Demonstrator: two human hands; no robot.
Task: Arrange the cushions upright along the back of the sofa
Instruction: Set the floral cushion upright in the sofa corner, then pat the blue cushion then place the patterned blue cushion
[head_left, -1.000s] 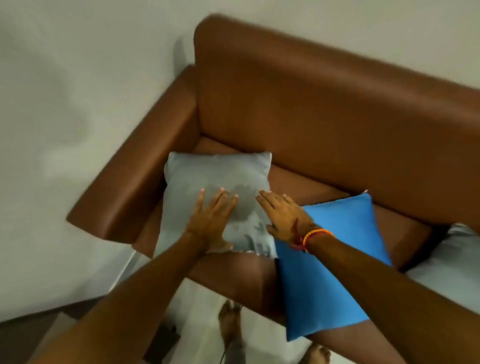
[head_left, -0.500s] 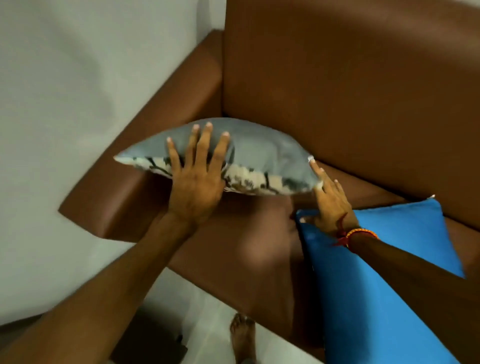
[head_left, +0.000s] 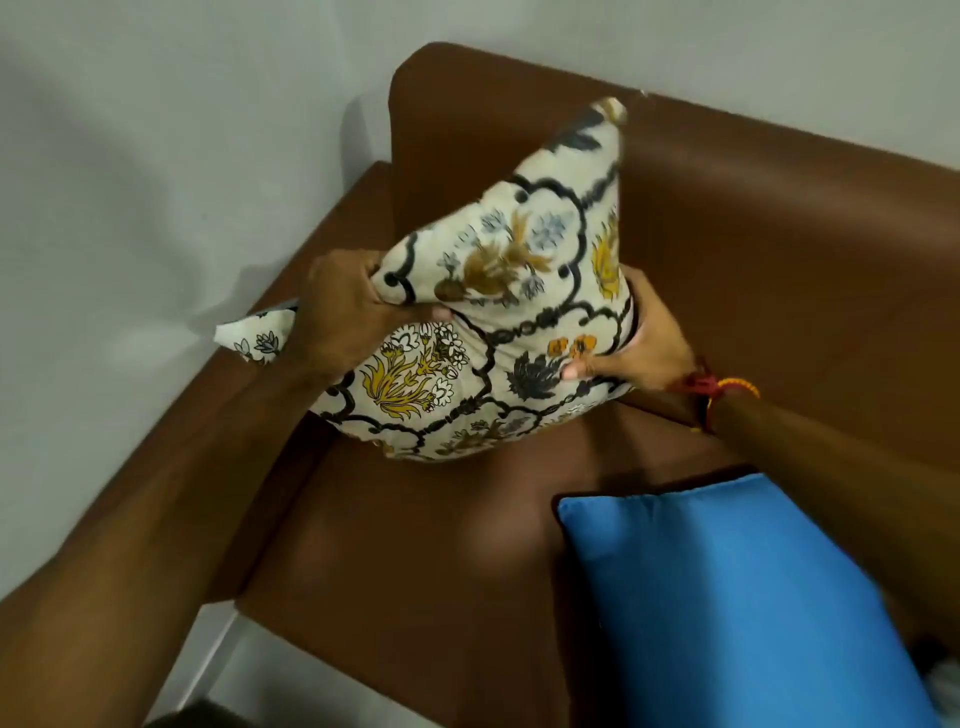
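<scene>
A cream cushion with a floral print (head_left: 498, 322) stands tilted on one corner over the left end of the brown sofa (head_left: 779, 249), its printed face toward me. My left hand (head_left: 348, 312) grips its left edge and my right hand (head_left: 644, 343) grips its right edge, close to the backrest. A plain blue cushion (head_left: 727, 597) lies flat on the seat to the right, under my right forearm.
The sofa's left armrest (head_left: 208, 467) runs along a pale wall (head_left: 156, 156). Bare brown seat (head_left: 415, 545) shows in front of the held cushion. A bit of a pale cushion (head_left: 945, 680) peeks in at the far right edge.
The cushion lay flat with its grey back up; both hands lifted its front edge, turned it over and raised it so the printed face shows.
</scene>
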